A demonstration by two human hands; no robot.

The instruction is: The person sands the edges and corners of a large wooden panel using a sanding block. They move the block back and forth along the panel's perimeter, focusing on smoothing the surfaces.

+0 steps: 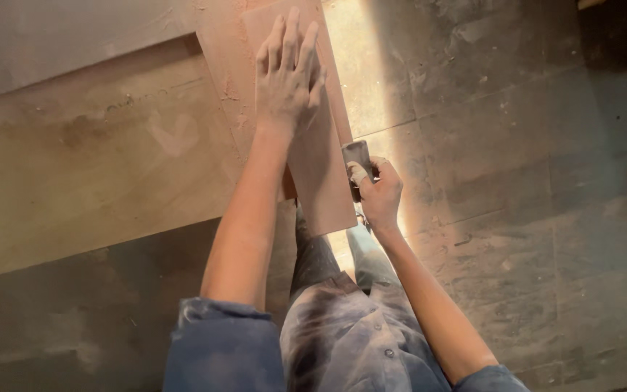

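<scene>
A left hand (288, 72) presses flat, fingers spread, on a narrow reddish-brown wooden board (321, 156) lying over a larger pale plywood sheet (88, 160), while the right hand (377, 192) grips a small grey sanding block (357, 154) against the board's right edge, above a dusty stone floor (517, 145).

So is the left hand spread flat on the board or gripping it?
Spread flat: the left hand lies palm down, fingers extended, on the narrow wooden board, not curled round an edge.

L hand (288, 72) flat, fingers spread; R hand (379, 192) fisted, arm bent.
</scene>
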